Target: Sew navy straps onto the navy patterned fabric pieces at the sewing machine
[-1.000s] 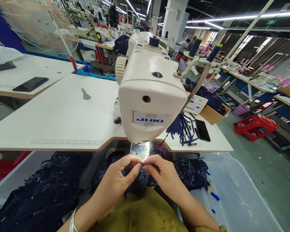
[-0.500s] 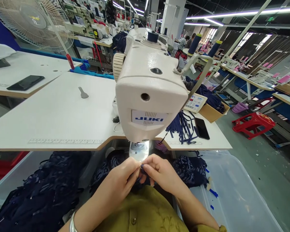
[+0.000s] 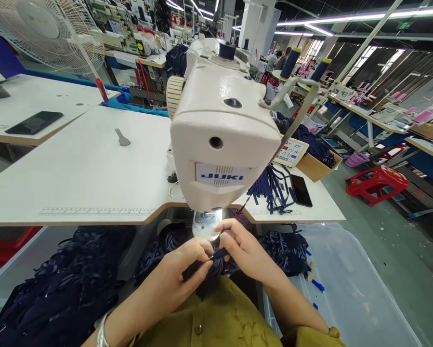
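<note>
A narrow navy fabric strap [image 3: 219,254] stretches between my two hands, just in front of the sewing machine [image 3: 225,140]. My left hand [image 3: 187,265] pinches it near a small shiny piece, too small to make out. The other end lies between the thumb and fingers of my right hand [image 3: 241,248]. Beyond my fingers, the machine's lit metal sewing plate [image 3: 203,225] shows under the head. Dark navy fabric [image 3: 165,246] hangs or lies below the table edge behind my hands.
Navy garments fill a clear bin [image 3: 57,284] at left; another clear plastic bin [image 3: 346,284] stands at right with blue scraps. On the white table [image 3: 93,168] lie cut navy strips [image 3: 272,190], a phone [image 3: 301,190] and a small metal piece [image 3: 122,138]. A red stool [image 3: 377,183] is farther right.
My hands have drawn apart a little, and more of the navy strap shows between them. My left hand has come slightly lower and closer to my body.
</note>
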A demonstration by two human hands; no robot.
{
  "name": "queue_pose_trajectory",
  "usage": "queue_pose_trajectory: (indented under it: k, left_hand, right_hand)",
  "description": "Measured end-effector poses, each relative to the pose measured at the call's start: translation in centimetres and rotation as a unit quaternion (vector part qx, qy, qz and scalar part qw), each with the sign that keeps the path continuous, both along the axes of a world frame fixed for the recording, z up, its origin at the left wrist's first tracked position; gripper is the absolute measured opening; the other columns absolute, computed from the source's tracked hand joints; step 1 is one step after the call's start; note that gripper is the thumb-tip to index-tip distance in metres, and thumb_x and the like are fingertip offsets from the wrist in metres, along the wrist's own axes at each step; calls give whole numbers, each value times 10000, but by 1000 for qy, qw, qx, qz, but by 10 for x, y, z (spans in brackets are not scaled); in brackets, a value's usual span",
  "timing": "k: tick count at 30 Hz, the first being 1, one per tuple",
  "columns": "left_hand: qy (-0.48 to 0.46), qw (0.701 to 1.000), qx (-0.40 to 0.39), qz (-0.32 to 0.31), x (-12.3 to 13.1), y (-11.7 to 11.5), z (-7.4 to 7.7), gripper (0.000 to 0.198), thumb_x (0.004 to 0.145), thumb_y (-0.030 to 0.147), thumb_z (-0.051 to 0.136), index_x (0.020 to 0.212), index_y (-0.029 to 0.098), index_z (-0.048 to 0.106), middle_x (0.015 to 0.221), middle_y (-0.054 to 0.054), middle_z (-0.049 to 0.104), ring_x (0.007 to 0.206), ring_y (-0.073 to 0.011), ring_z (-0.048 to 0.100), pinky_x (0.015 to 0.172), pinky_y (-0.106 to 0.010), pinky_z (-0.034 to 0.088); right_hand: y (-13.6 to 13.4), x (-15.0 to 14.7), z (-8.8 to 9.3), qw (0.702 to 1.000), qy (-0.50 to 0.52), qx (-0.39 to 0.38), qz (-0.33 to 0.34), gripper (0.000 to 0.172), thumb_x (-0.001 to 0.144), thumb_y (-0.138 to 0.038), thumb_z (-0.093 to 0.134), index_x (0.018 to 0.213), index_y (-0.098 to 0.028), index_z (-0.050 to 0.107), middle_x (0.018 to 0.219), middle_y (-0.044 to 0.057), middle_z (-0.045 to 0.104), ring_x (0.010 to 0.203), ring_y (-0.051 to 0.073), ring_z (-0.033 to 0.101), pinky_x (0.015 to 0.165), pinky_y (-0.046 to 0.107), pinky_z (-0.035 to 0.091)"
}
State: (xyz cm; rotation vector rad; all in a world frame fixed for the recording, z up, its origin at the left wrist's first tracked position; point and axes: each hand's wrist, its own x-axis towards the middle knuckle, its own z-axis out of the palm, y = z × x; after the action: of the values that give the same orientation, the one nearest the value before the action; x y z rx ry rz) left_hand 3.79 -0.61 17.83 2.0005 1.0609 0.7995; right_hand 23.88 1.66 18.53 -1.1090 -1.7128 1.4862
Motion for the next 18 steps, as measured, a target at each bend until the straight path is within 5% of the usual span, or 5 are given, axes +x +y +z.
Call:
queue_pose_trajectory:
  k: [3,6,11,14,18]
  left_hand:
    - [-47,996,-67,32,0,1,-1,96,899,299,524,859,222,565,917,1,668,838,-119,624,757,-223,509]
    - [-78,987,-128,58,-1,2,-2,123,876,349,565,871,229,590,925,4,690,866,-134,644,776,-231,518]
    - [-87,979,-133,131,-1,3,-6,164,850,393,604,861,232,630,907,7,710,866,-149,658,765,-234,528]
    - [-92,981,-111,132,4,4,-6,152,851,380,604,864,233,640,885,13,716,835,-143,667,748,-226,535]
    - [-90,986,-64,122,12,1,-8,106,857,331,594,861,235,638,857,20,727,811,-137,690,707,-202,548]
  right_hand:
    - [1,6,11,994,-51,94,14,269,889,-328,593,1133,-241,518,766,-48,524,667,92,525,590,191,423]
    - [3,6,11,979,-87,184,0,134,883,-276,612,1000,-234,560,881,-9,584,794,122,568,664,220,452]
    - [-4,3,-6,909,-92,379,-151,114,940,-243,520,911,-230,630,921,34,642,917,182,575,864,347,418]
    - [-14,-1,-20,935,-47,326,-128,262,983,-274,420,868,-234,652,809,16,652,793,161,588,750,306,431]
    - [-22,-12,-34,972,27,191,-137,195,902,-396,582,994,-245,662,935,31,641,887,186,593,779,304,460]
